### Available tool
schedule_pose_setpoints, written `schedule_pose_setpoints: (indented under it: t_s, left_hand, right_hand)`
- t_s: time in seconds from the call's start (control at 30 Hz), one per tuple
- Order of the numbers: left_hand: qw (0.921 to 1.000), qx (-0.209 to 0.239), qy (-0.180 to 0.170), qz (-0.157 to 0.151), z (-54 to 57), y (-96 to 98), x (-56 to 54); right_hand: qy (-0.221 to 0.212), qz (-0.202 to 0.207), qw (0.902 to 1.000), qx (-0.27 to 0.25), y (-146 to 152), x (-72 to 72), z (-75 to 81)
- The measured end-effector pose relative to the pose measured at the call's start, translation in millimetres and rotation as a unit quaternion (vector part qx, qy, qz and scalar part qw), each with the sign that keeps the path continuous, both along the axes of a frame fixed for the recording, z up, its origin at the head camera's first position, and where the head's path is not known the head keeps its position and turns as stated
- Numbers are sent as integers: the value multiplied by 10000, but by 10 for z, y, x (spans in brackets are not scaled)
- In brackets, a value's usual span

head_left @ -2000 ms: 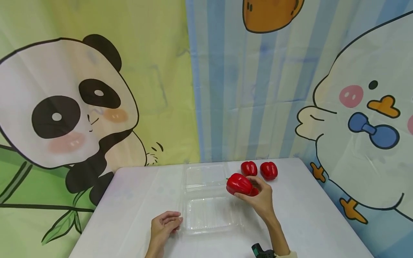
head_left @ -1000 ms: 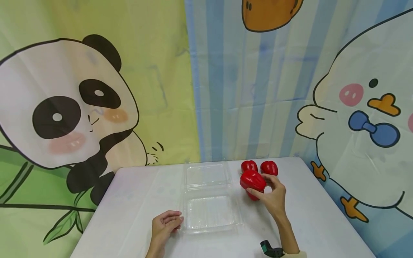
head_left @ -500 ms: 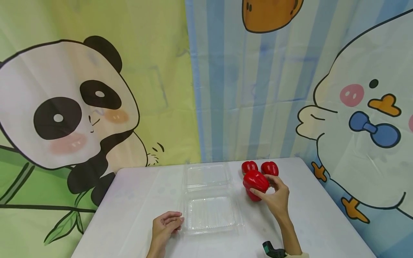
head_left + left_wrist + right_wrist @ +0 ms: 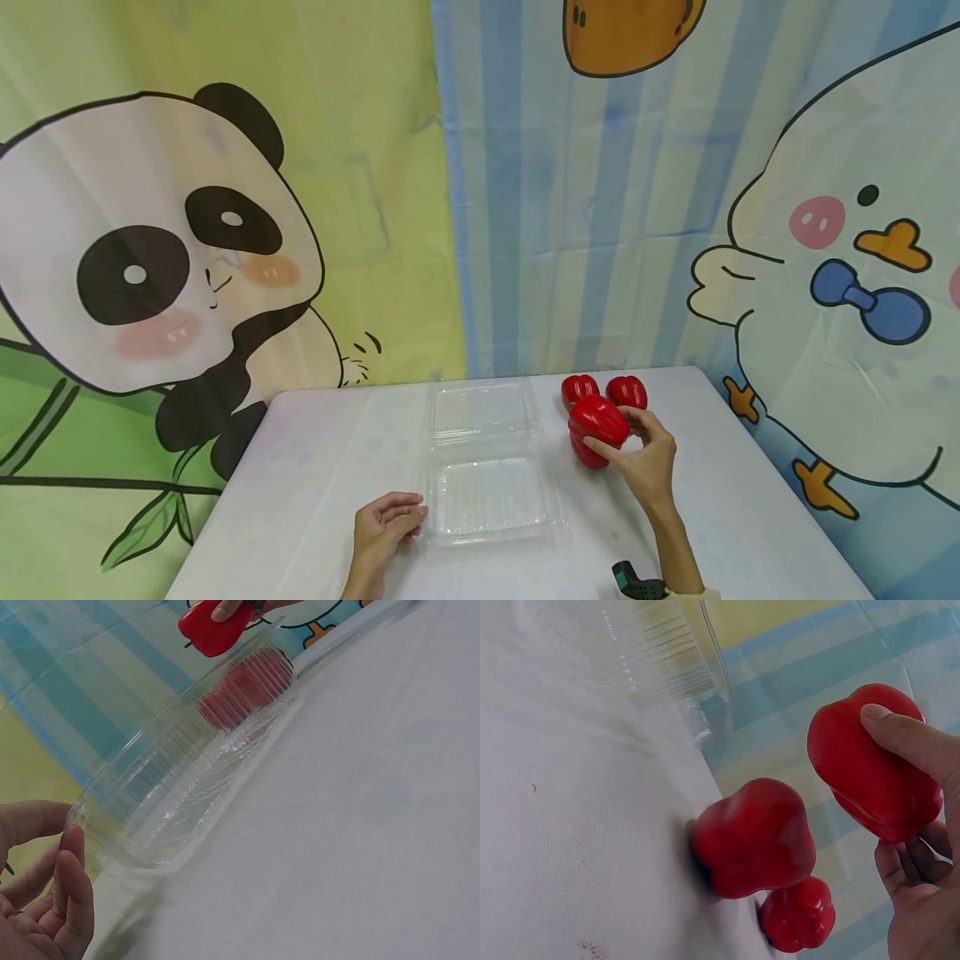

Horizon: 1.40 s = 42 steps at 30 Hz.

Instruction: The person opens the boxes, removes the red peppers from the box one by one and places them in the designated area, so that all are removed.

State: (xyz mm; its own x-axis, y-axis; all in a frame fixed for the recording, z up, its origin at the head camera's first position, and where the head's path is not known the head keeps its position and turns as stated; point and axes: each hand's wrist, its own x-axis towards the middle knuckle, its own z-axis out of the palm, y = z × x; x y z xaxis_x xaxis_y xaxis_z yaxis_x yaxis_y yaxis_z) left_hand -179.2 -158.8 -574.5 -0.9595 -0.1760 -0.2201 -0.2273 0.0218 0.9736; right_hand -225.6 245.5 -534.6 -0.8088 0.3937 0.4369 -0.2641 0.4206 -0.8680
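My right hand (image 4: 648,458) grips a red bell pepper (image 4: 597,419) between thumb and fingers, held up off the table. Just below it another red bell pepper (image 4: 587,455) sits on the table, partly covered by the held one. At its left side, a clear plastic clamshell container (image 4: 491,497) lies unfolded, with its lid (image 4: 480,407) flat toward the back. My left hand (image 4: 382,527) pinches the container's near left edge; in the left wrist view thumb and finger meet at its corner (image 4: 73,813). The right wrist view shows the held pepper (image 4: 870,761) apart from the pepper below (image 4: 754,840).
Two more red bell peppers, one on the left (image 4: 579,388) and one on the right (image 4: 627,392), stand at the table's back edge. A white cloth covers the table (image 4: 315,467). Behind it hangs a printed curtain (image 4: 390,208) with cartoon animals.
Over two seconds my right hand has carried the bell pepper rightward, from beside the container to above the table pepper, slowing lately. My left hand has stayed at the container's edge.
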Motion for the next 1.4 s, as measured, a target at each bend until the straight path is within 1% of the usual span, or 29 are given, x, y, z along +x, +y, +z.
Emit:
schedule_pose_setpoints:
  t_s: [0.2, 0.47, 0.67, 1.03, 1.4]
  left_hand:
    - [10000, -6, -19, -36, -5, -5, 3]
    - [10000, 5, -57, -22, 10, -1, -4]
    - [10000, 31, -20, -23, 19, 1, 10]
    - [10000, 26, -25, -62, -6, -8, 10]
    - [9999, 19, 13, -130, -1, -7, 7]
  right_hand:
    - [36, -19, 10000, -43, 9, 1, -3]
    - [20, -180, 9998, 18, 48, -18, -33]
    - [39, -245, 9997, -4, 67, -17, -55]
    - [-42, -400, 9992, -49, 78, 3, -64]
    - [41, -478, 9988, -7, 105, -11, -89]
